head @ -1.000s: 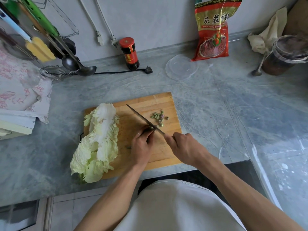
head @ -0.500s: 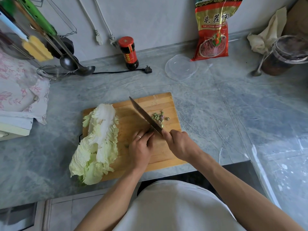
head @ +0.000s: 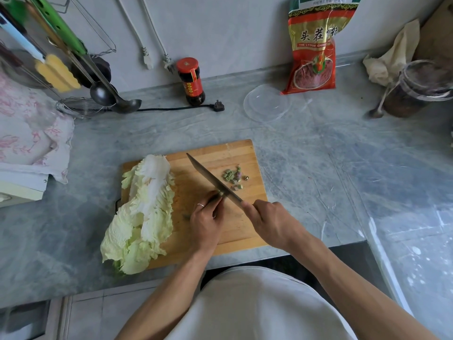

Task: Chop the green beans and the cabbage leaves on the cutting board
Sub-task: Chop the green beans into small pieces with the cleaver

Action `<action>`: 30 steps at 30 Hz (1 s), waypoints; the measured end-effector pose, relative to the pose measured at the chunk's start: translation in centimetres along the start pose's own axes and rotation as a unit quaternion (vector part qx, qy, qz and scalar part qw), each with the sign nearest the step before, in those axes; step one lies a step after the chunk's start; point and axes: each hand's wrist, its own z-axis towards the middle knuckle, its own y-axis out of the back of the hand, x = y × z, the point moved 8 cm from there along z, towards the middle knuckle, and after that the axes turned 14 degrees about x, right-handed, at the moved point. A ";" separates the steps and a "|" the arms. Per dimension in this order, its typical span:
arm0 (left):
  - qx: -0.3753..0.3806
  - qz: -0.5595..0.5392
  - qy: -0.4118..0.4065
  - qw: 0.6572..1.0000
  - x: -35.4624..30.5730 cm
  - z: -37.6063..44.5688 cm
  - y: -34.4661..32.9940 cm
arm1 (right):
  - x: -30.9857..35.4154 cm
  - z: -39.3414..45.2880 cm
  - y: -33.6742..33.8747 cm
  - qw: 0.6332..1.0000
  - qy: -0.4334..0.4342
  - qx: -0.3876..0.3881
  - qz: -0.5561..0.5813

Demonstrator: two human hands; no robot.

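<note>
Knife (head: 212,180) gripped in right hand (head: 270,223), blade on cutting board (head: 210,153); left hand (head: 205,220) fingers pinched green beans (head: 220,193); cabbage leaves (head: 142,212) lay beside.

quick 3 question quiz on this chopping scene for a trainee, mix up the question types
1. True or false: the cabbage leaves are already chopped into pieces.
2. Which hand grips the knife? A) left hand B) right hand C) both
3. Fill in: the cut bean pieces lie on the ____ side of the blade, on the cutting board.

Key
1. False: the leaves lie whole along the board's left edge.
2. B: the left hand only pins the green beans against the blade.
3. Right.
</note>
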 end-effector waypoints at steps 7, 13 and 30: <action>0.010 0.010 0.002 1.000 0.0 0.5 -0.2 | 0.0 -0.2 -0.3 1.000 0.014 -0.023 -0.012; 0.018 0.018 0.027 0.999 0.4 0.4 -0.6 | 0.2 -0.4 -1.1 0.999 -0.003 -0.021 -0.045; 0.004 0.000 0.031 1.000 0.4 0.1 0.1 | -0.6 1.9 -0.4 0.996 -0.061 0.026 0.064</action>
